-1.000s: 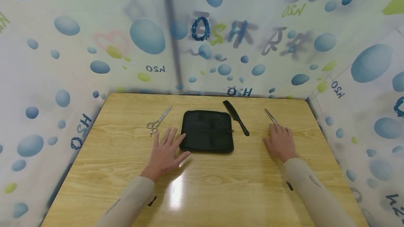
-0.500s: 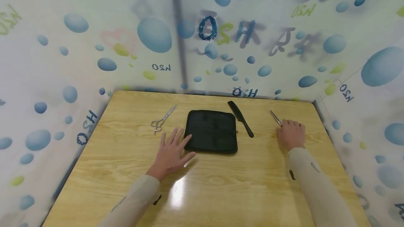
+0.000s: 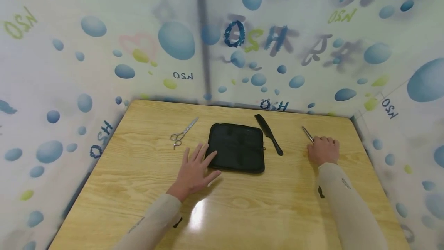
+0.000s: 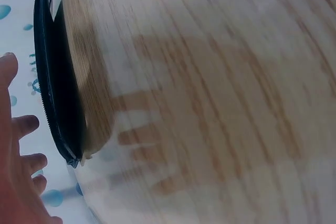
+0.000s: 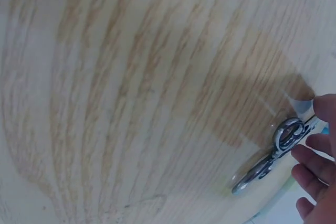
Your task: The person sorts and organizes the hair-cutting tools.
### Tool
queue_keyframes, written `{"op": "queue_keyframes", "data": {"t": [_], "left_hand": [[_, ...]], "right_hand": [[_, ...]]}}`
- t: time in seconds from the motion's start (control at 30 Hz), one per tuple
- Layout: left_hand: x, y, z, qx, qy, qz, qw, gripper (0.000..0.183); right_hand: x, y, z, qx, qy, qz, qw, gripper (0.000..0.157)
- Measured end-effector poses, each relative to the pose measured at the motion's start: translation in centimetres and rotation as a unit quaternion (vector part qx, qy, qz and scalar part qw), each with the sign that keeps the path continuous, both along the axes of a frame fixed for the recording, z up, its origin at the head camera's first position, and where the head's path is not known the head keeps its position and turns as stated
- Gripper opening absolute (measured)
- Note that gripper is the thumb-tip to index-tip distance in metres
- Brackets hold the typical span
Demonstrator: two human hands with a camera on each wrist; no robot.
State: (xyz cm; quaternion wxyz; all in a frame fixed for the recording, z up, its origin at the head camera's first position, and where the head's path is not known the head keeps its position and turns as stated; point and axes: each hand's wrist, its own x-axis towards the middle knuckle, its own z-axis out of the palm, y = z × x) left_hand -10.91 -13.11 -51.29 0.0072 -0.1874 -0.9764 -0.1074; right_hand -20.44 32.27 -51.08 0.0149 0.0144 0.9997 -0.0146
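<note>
Our right hand is half-covering the rightmost scissors, pointing at the bench's far edge; we cannot tell whether its fingers are gripping.

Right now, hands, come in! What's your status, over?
Right hand at the right scissors, grip unclear. Left hand, fingers spread, at the black case's left edge. Comb lies apart, not blocking.

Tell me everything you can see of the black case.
The black case is flat, roughly rectangular, with rounded corners and zip teeth along its edge. It lies flat on the table, scissors to its left, comb to its right. In the head view, the left hand overlaps its left edge; contact is unclear.
</note>
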Motion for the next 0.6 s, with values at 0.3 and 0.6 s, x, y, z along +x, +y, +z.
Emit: {"op": "queue_keyframes", "data": {"t": [0.3, 0.6], "left_hand": [[0.11, -0.06, -0.16, -0.006, 0.006, 0.004, 1.0000, 0.071], [0.19, -0.42, -0.61, -0.005, -0.007, 0.012, 0.9999, 0.070]], "right_hand": [[-0.26, 0.22, 0.14, 0.010, 0.000, -0.007, 1.000, 0.038], [-0.70, 0.40, -0.36, 0.018, 0.001, -0.003, 1.000, 0.028]]}}
